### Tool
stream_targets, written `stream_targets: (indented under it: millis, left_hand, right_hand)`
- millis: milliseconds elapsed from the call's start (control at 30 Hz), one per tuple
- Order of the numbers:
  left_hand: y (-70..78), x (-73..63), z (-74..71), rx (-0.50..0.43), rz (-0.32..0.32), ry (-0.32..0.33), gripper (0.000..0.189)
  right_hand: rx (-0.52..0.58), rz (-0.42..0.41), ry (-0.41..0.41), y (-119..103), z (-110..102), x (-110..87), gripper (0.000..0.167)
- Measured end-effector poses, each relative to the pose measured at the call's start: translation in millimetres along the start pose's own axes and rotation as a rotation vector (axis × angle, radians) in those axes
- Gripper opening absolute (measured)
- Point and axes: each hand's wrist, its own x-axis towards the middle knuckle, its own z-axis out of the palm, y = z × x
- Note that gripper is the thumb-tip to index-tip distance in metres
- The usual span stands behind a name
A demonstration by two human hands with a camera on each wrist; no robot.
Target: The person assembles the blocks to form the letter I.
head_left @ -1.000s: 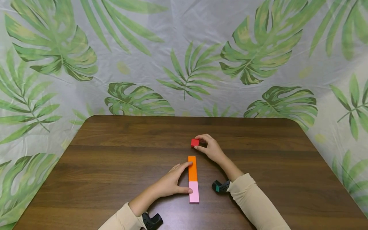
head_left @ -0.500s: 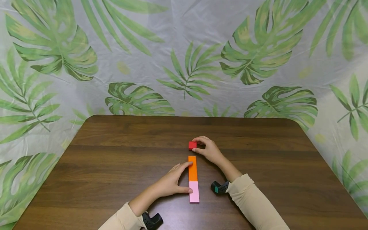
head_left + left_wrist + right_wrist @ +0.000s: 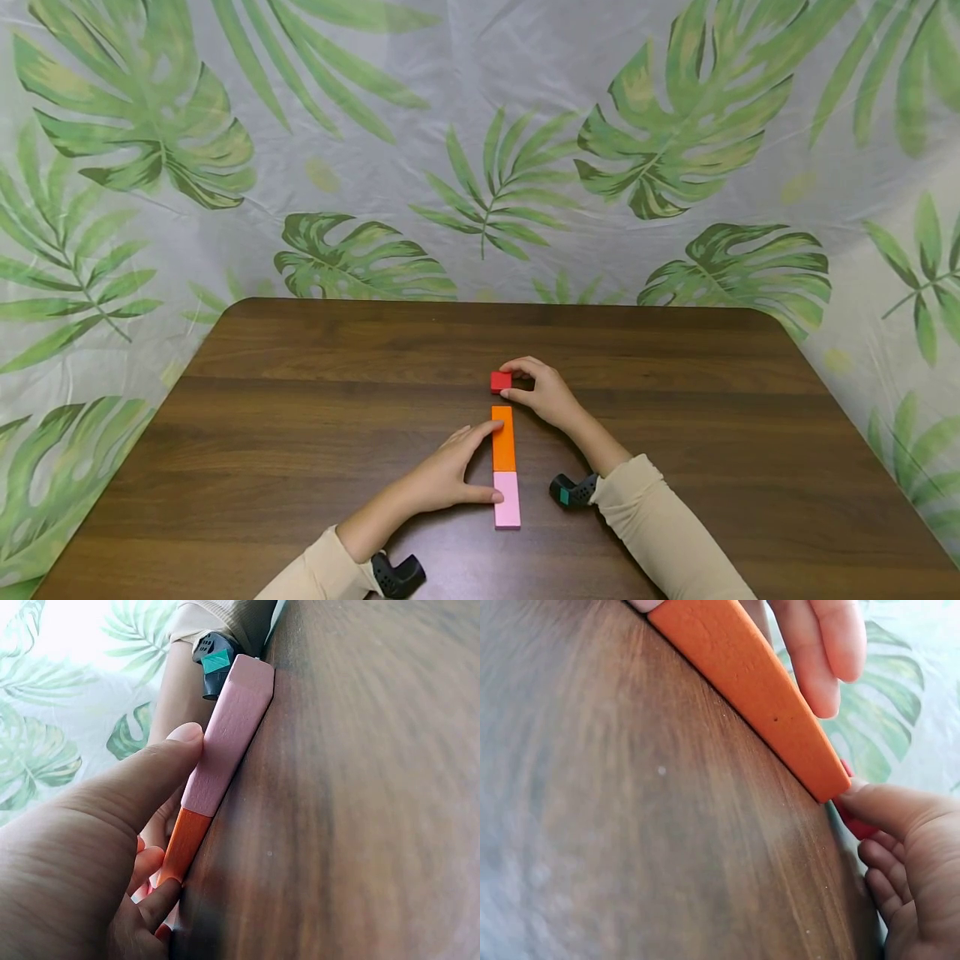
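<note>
An orange block (image 3: 506,450) and a pink block (image 3: 507,514) lie end to end in one line on the table. My left hand (image 3: 438,477) rests along their left side, with a fingertip at the orange block and the thumb at the pink one. Beyond the far end of the orange block, the thumb and fingers of my right hand (image 3: 551,393) pinch a small red block (image 3: 500,382). A narrow gap separates red from orange in the head view. In the right wrist view, the orange block's end and my thumb partly hide the red block (image 3: 853,823).
The brown wooden table (image 3: 300,400) extends to both sides, its rounded far edge meeting a leaf-patterned cloth (image 3: 525,192). A black wrist camera (image 3: 573,490) sits under the right wrist, and another black camera (image 3: 399,577) under the left.
My right hand has brought the red block slightly left and nearer to the orange block, mostly in the first half second. The left hand and the orange and pink blocks have stayed put.
</note>
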Motion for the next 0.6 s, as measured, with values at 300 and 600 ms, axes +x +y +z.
stream_targets:
  millis: [300, 600]
  left_hand:
    - [0.2, -0.1, 0.4, -0.002, -0.004, 0.002, 0.088]
    - [1.0, -0.1, 0.0, -0.004, -0.002, 0.003, 0.089]
  right_hand:
    - [-0.007, 0.014, -0.016, 0.0, 0.1, -1.1, 0.031]
    - [-0.014, 0.004, -0.026, 1.4, 0.3, -1.3, 0.032]
